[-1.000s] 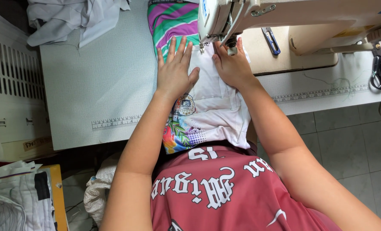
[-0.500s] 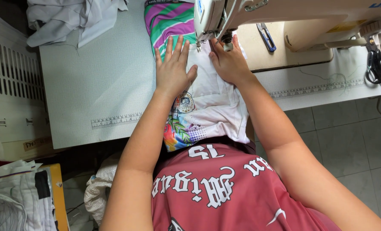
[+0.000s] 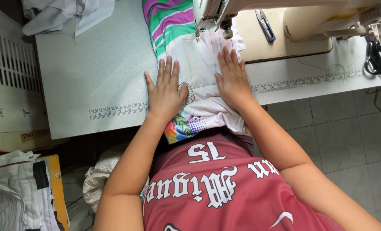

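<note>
**Both hands flat on fabric at sewing machine**

Head view: the left hand (image 3: 164, 87) lies open, fingers spread, palm down on the white fabric (image 3: 199, 64), gripping nothing. The right hand (image 3: 232, 79) likewise rests flat and open on it. The fabric lies on the table (image 3: 92, 72) beneath the sewing machine (image 3: 284, 8). Snips (image 3: 265, 25) and scissors (image 3: 377, 53) lie to the right.

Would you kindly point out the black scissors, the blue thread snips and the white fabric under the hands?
black scissors (image 3: 377, 55), head view, on the handles.
blue thread snips (image 3: 266, 26), head view, mid-body.
white fabric (image 3: 199, 64), head view, flat part between the hands.
</note>
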